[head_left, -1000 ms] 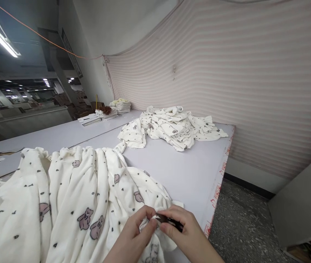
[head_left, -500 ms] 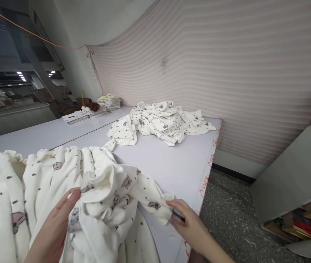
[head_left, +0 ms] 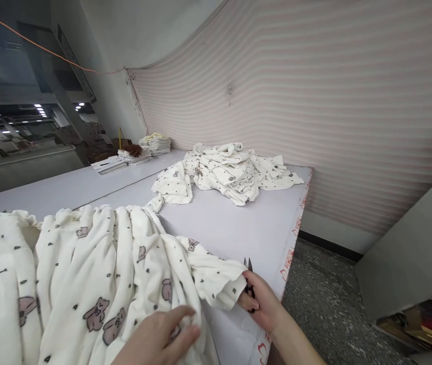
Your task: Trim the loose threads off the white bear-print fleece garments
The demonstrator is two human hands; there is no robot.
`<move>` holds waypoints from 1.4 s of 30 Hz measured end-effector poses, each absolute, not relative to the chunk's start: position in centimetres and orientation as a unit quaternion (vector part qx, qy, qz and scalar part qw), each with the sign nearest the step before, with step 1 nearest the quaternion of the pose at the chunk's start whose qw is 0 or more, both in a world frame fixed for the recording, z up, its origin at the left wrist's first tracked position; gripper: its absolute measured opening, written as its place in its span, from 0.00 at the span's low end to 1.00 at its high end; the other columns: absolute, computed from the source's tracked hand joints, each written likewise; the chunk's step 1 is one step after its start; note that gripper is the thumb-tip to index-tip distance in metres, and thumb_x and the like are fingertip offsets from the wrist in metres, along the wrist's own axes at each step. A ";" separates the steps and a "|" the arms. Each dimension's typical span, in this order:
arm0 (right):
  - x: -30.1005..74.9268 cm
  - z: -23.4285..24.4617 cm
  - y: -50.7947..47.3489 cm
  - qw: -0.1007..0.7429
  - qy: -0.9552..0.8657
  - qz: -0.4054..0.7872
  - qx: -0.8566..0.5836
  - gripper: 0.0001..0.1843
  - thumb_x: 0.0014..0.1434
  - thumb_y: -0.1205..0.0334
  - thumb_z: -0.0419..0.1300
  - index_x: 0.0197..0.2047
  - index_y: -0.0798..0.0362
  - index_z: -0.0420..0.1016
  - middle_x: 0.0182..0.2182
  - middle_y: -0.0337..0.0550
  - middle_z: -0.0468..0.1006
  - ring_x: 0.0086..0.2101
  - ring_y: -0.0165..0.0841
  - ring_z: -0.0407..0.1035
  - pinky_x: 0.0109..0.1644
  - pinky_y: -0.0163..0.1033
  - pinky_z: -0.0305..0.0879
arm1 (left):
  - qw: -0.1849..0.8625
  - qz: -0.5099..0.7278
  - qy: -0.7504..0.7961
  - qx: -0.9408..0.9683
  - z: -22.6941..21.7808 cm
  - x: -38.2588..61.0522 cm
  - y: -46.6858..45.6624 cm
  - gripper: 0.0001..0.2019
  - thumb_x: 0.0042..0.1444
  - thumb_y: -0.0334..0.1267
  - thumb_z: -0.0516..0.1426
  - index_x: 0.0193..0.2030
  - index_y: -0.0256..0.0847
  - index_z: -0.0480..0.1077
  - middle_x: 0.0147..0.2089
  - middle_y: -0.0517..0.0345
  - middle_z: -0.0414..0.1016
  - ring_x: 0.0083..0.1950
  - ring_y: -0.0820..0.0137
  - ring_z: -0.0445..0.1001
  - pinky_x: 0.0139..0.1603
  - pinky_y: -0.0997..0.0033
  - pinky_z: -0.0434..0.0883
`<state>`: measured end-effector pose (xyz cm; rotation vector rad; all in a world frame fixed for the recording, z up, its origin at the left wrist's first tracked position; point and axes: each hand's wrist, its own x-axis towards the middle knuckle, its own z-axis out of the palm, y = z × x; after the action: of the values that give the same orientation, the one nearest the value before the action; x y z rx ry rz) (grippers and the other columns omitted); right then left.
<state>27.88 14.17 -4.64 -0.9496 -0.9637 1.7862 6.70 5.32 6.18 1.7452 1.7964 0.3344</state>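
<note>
A white fleece garment (head_left: 98, 274) printed with pink bears and small dark hearts lies bunched on the pale table (head_left: 246, 228) in front of me. My left hand (head_left: 158, 337) rests on its near folds, fingers curled into the cloth. At the table's right edge my right hand (head_left: 259, 304) holds small black thread snips (head_left: 248, 276), whose two points stick up past the garment's cuff (head_left: 219, 284). The same hand pinches that cuff.
A heap of the same printed garments (head_left: 227, 172) lies at the far end of the table. Stacks of folded cloth and papers (head_left: 143, 149) sit further left by the wall. Grey speckled floor (head_left: 326, 299) and a cardboard box (head_left: 414, 258) are at right.
My left hand left the pinch beside the right, swung out left, then came back onto the near folds. The garment was turned over and spread. My right hand moved to the cuff, snips pointing up.
</note>
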 end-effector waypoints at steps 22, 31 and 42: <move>25.7 0.8 10.3 0.436 -0.731 0.263 -0.454 0.08 0.58 0.69 0.53 0.38 0.49 0.70 0.32 0.40 0.70 0.29 0.32 0.69 0.31 0.33 0.64 | 0.257 0.386 0.601 0.651 2.6 8.6 5.6 0.12 0.59 0.39 0.49 0.43 0.43 0.71 0.41 0.52 0.77 0.42 0.62 0.75 0.43 0.69 0.70; 24.7 2.3 10.7 0.429 -0.692 0.463 -0.350 0.07 0.63 0.61 0.55 0.43 0.50 0.71 0.37 0.41 0.77 0.37 0.33 0.73 0.40 0.34 0.68 | 0.495 0.391 0.639 0.439 3.9 6.7 6.1 0.18 0.54 0.49 0.55 0.48 0.44 0.72 0.39 0.59 0.77 0.44 0.63 0.73 0.42 0.70 0.71; 23.1 -0.2 10.0 0.440 -0.798 0.202 -0.359 0.15 0.52 0.73 0.52 0.43 0.51 0.68 0.30 0.41 0.77 0.29 0.35 0.71 0.33 0.36 0.64 | 0.406 0.364 0.579 0.606 4.5 7.8 6.5 0.15 0.57 0.47 0.52 0.33 0.40 0.76 0.31 0.57 0.77 0.36 0.64 0.72 0.40 0.71 0.68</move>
<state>23.07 10.00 -0.18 -0.8921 -1.9821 0.5025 7.85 6.47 4.47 1.5292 1.4614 0.9172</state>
